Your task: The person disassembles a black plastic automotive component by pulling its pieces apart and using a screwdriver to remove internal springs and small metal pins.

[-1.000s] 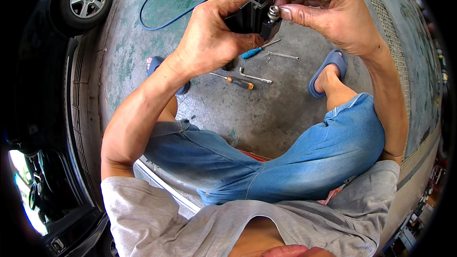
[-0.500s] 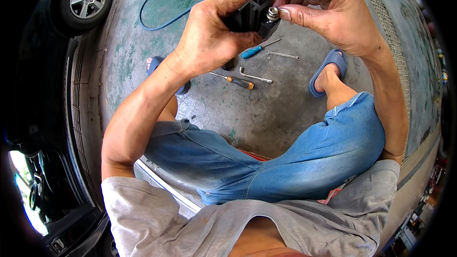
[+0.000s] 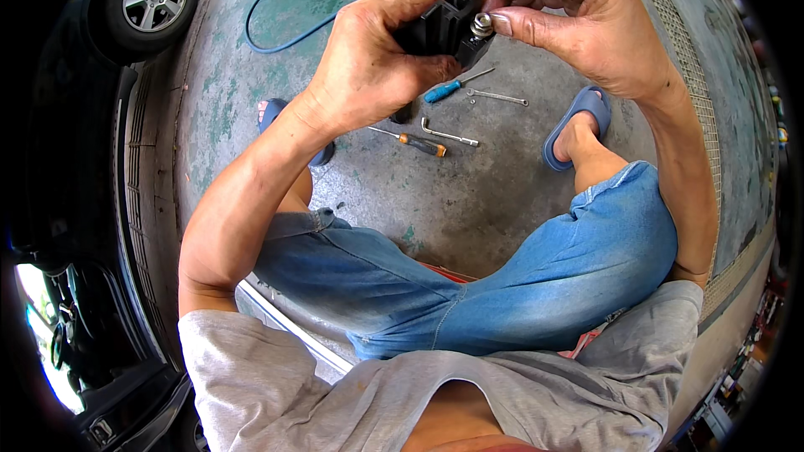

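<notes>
My left hand (image 3: 373, 54) is closed around a black ribbed part (image 3: 450, 27), its kind not clear, holding it up above the floor between my knees. From that part's right end stands a silver bolt or nut with a round flange (image 3: 481, 25). The thumb of my right hand (image 3: 578, 29) presses against this metal piece, while its forefinger bends over toward the black part's top edge. My right fingers are curled and partly hide one another. Much of the black part is covered by my left hand.
On the concrete floor below lie a blue-handled screwdriver (image 3: 442, 92), a combination wrench (image 3: 498, 97), an orange-and-black screwdriver (image 3: 421, 145) and an L-shaped socket wrench (image 3: 452, 135). A blue hose (image 3: 276, 48) curves behind. A dark car (image 3: 75, 159) stands at left; a floor grate (image 3: 703, 117) runs along the right.
The silver piece and the black part have shifted very slightly between my hands. Both hands keep nearly the same grip and place.
</notes>
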`<state>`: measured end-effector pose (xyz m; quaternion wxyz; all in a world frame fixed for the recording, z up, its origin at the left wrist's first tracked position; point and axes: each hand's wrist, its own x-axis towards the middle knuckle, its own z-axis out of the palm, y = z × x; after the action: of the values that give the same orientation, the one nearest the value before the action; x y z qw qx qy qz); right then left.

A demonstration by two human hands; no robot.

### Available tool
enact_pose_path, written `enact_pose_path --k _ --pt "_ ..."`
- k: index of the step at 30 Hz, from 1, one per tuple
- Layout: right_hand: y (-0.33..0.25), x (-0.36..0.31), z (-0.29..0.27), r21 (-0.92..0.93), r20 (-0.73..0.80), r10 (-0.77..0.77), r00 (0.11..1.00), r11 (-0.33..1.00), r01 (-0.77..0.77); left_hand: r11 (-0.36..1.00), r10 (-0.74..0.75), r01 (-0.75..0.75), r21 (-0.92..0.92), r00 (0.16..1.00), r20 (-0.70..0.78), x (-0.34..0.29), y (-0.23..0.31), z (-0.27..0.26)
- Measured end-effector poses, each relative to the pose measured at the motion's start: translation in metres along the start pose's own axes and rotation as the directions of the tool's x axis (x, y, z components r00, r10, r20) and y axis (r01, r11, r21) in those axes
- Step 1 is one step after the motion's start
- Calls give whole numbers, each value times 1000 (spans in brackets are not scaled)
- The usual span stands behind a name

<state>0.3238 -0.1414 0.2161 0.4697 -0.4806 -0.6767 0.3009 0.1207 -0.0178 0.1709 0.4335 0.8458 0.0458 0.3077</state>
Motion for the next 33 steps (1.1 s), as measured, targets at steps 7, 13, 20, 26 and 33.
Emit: enact_pose_path --k 7,13,20,26,33 --pt "0 0 0 9 3 11 1000 1000 -11 1000 -23 23 -8 1000 -3 -1 0 0" --pt "-6 0 2 -20 0 3 1000 1000 -3 999 22 -21 25 1000 -6 0 0 -3" --pt "-1 1 3 22 -6 -73 997 997 73 878 287 -262 400 958 -1 10 -6 -15" --pt "-14 -1 5 -121 -15 -70 997 990 67 881 204 -158 445 977 -57 9 5 -16" --pt "-17 -2 5 -85 -14 -102 995 991 100 958 103 -52 284 980 -168 4 3 -12"
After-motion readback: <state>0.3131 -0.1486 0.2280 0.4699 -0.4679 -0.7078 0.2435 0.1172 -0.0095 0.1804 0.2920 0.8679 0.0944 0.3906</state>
